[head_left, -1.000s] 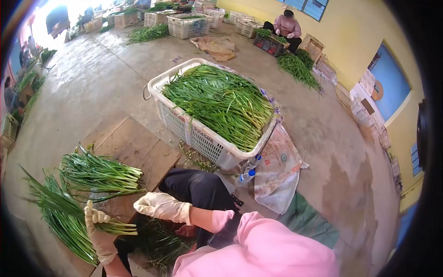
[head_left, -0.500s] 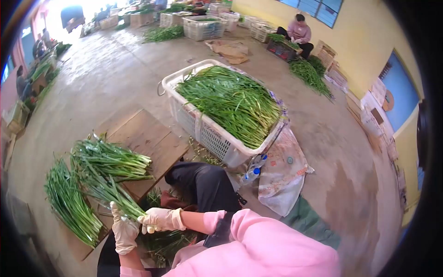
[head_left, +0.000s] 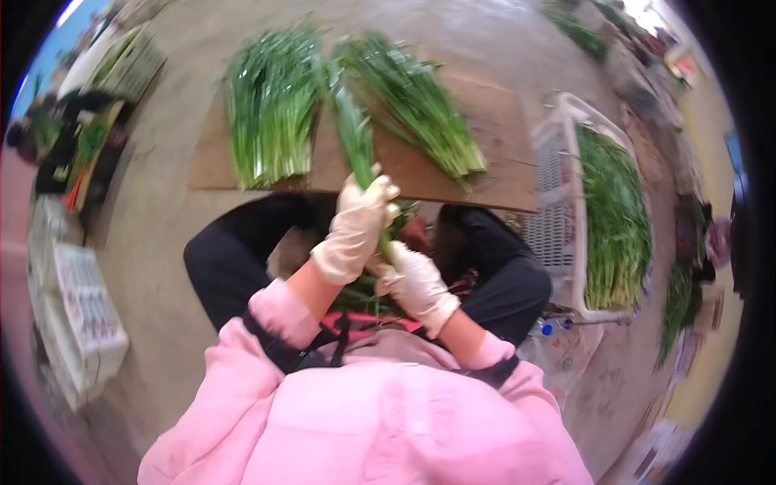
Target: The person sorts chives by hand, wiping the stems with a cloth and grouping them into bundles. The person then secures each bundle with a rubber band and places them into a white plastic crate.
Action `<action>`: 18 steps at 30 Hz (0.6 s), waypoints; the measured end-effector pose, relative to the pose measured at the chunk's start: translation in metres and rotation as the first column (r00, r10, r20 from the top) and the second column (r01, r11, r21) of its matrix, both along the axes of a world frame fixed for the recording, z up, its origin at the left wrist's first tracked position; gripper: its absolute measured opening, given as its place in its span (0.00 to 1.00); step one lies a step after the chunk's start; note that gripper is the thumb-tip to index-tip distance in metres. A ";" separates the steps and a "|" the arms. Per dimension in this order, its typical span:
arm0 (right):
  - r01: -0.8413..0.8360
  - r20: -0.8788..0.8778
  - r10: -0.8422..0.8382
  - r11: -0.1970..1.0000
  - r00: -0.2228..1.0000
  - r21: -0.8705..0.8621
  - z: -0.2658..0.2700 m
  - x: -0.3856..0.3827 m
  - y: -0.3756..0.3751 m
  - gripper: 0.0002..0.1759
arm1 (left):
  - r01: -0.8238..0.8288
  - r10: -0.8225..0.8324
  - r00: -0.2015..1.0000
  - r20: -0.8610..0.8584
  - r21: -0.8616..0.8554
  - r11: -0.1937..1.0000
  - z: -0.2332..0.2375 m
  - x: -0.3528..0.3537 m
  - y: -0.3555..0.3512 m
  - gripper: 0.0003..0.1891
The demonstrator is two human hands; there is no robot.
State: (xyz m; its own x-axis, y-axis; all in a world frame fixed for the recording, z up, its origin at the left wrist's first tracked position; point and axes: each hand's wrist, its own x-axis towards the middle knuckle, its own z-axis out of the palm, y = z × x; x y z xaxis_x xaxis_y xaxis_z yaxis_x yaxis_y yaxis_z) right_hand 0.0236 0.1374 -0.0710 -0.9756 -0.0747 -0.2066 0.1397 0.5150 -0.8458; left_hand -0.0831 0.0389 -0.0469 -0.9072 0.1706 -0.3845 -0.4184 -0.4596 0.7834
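My gloved left hand (head_left: pixel 352 230) is wrapped round a thin bunch of long green stalks (head_left: pixel 353 133), like scallions or garlic greens, whose leaves point away over the board. Lower down, my gloved right hand (head_left: pixel 416 284) is closed near the bottom ends of that bunch; its fingertips are partly hidden and blurred. Two larger bundles lie on the brown board (head_left: pixel 509 182): a left bundle (head_left: pixel 275 113) with its pale ends toward me, and a right bundle (head_left: pixel 416 113) slanting down to the right. Loose greens show between my knees beneath the hands.
To the right stands a white plastic crate (head_left: pixel 578 218) heaped with greens (head_left: pixel 610 226). Bottles with blue caps (head_left: pixel 548 329) lie by a pale sack (head_left: pixel 570 356). White crates (head_left: pixel 89 299) stand at the left. My bent knees (head_left: pixel 501 267) flank the work under the board's near edge.
The camera view has swung round to face the board, so the crate now appears at the right. Both hands stay on the thin bunch, the left closed round it higher up.
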 end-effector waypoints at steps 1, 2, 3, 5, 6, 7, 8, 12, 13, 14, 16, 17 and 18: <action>0.076 0.118 -0.047 0.965 0.992 -0.252 -0.009 0.005 -0.002 0.15 | -0.001 0.006 0.996 -0.089 0.060 0.998 0.009 0.000 -0.007 0.18; 0.195 0.245 -0.086 0.863 0.966 -0.466 -0.019 0.009 -0.005 0.16 | -0.031 0.038 0.984 -0.172 0.042 0.999 0.008 -0.002 -0.012 0.16; 0.436 0.511 -0.042 0.584 0.858 -0.685 0.003 0.008 -0.007 0.17 | -0.024 0.020 0.979 -0.205 -0.017 1.000 0.015 -0.011 -0.024 0.13; 0.189 0.347 -0.002 0.842 0.938 -0.505 0.016 0.001 -0.006 0.10 | -0.074 0.061 0.954 -0.293 -0.032 0.997 0.032 -0.044 -0.052 0.10; 0.204 0.365 -0.015 0.851 0.931 -0.484 0.021 0.000 -0.005 0.10 | -0.103 0.071 0.932 -0.355 -0.074 0.992 0.048 -0.056 -0.070 0.10; 0.219 0.387 -0.026 0.858 0.922 -0.465 0.025 -0.001 -0.004 0.10 | -0.146 0.089 0.916 -0.391 -0.119 0.982 0.052 -0.076 -0.087 0.11; 0.283 0.409 -0.043 0.787 0.911 -0.548 0.017 -0.001 0.000 0.10 | -0.195 0.074 0.876 -0.478 -0.210 0.958 0.059 -0.090 -0.105 0.12; 0.210 0.292 -0.088 0.884 0.952 -0.418 0.019 -0.008 0.010 0.12 | -0.279 -0.010 0.893 -0.451 -0.571 0.772 0.048 -0.161 -0.171 0.18; 0.200 0.338 -0.086 0.927 0.937 -0.317 0.020 -0.012 0.014 0.11 | -0.288 -0.010 0.905 -0.426 -0.628 0.723 0.041 -0.175 -0.179 0.19; 0.239 0.361 -0.110 0.911 0.926 -0.337 0.022 -0.015 0.016 0.12 | -0.298 -0.049 0.907 -0.418 -0.720 0.627 0.031 -0.186 -0.184 0.21; 0.310 0.386 -0.146 0.859 0.911 -0.408 0.019 -0.020 0.016 0.13 | -0.308 -0.134 0.911 -0.390 -0.859 0.408 0.006 -0.203 -0.189 0.24; 0.346 0.388 -0.167 0.822 0.906 -0.453 0.016 -0.022 0.015 0.14 | -0.334 -0.160 0.911 -0.381 -0.906 0.261 -0.006 -0.208 -0.192 0.26; 0.392 0.390 -0.207 0.782 0.897 -0.485 0.015 -0.022 0.018 0.14 | -0.352 -0.194 0.908 -0.371 -0.928 0.125 -0.018 -0.211 -0.188 0.28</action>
